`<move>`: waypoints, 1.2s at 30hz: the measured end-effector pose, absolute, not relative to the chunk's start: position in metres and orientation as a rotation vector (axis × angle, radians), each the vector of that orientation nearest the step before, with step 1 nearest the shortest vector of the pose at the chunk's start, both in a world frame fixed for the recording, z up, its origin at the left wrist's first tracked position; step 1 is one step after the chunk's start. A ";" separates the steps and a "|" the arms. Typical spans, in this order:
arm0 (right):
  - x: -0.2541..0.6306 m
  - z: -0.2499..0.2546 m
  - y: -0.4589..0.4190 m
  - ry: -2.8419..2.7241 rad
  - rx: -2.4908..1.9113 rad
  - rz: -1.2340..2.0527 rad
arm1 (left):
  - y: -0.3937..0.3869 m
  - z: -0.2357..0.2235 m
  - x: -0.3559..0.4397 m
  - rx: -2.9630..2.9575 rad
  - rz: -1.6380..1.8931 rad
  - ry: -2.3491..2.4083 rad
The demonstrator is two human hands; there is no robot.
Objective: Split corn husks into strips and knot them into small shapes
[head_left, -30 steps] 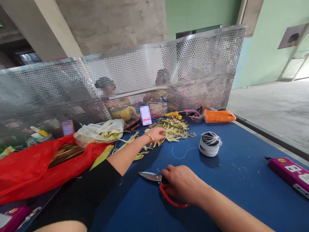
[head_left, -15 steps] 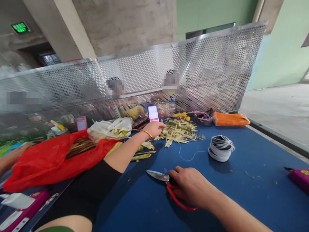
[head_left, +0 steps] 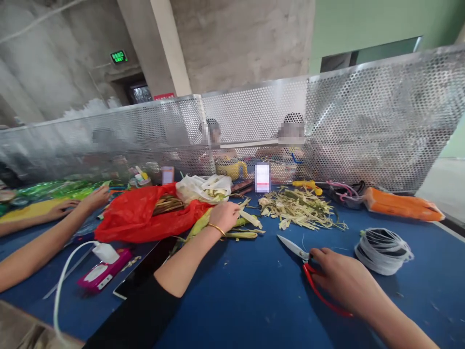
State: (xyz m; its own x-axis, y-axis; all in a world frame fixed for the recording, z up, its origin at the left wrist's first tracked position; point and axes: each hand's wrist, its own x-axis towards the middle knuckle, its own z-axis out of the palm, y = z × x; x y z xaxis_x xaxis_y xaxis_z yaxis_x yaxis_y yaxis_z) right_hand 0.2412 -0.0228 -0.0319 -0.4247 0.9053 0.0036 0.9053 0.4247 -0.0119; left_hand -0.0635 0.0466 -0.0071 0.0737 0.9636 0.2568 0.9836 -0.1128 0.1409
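Note:
My right hand [head_left: 339,276] is closed round the red handles of a pair of scissors [head_left: 296,248], whose blades point away to the left just above the blue table. My left hand [head_left: 225,215], with a gold bangle at the wrist, is over pale green and yellow husk-like leaves [head_left: 244,234]. Its fingers are curled together, and their tips are partly hidden; I cannot make out what is between them. Right of that hand lies a heap of shredded leaf strips [head_left: 300,208]. A bundle of white cord [head_left: 383,251] rests beyond my right hand.
A red plastic bag [head_left: 127,215] with brown strips and a white bag [head_left: 203,188] lie left. A phone [head_left: 262,177] stands behind the heap. An orange packet [head_left: 401,203] is right. A co-worker's arms [head_left: 72,213] reach in from the left. A perforated metal screen [head_left: 254,111] closes the back.
My left hand has drawn back from beside the phone and the shredded heap to the leaves on their left. The right hand still grips the scissors. The camera view has turned left.

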 end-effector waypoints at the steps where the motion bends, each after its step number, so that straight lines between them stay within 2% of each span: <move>1: 0.241 -0.034 -0.023 -2.662 -1.664 0.016 | 0.047 -0.013 -0.059 -2.304 -0.437 -1.978; 7: 0.234 -0.038 -0.026 -2.717 -1.545 -0.099 | 0.063 -0.027 -0.042 -2.434 -0.433 -1.817; 13: 0.237 -0.040 -0.023 -2.549 -1.482 -0.101 | 0.045 0.005 -0.044 -2.297 -0.815 -1.793; 14: 0.237 -0.038 -0.022 -2.475 -1.454 -0.071 | 0.037 0.012 -0.040 -2.251 -0.937 -1.812; 18: 0.223 -0.014 -0.022 -2.113 -1.333 0.328 | 0.000 0.031 -0.013 -2.405 -1.978 -2.208; 21: 0.200 0.010 -0.019 -1.844 -1.229 0.761 | -0.021 0.027 0.008 -2.494 -2.336 -2.403; 25: 0.169 0.020 -0.012 -1.544 -1.100 1.146 | -0.028 0.008 0.020 -2.578 -2.411 -2.340; 29: 0.163 0.006 -0.005 -1.358 -1.058 1.155 | -0.024 -0.006 0.020 -2.701 -2.438 -2.274; 36: 0.178 -0.006 -0.001 -1.421 -1.056 1.302 | -0.026 -0.011 0.025 -2.816 -2.326 -2.401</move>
State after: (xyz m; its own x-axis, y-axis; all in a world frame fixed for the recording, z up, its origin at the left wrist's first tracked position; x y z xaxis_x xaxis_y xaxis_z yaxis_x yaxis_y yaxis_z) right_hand 0.1780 -0.0012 -0.0063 -0.2206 0.9727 0.0722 0.0128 0.0769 -0.9970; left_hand 0.0246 -0.0265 -0.0110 0.2194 0.9738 -0.0600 -0.0291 0.0680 0.9973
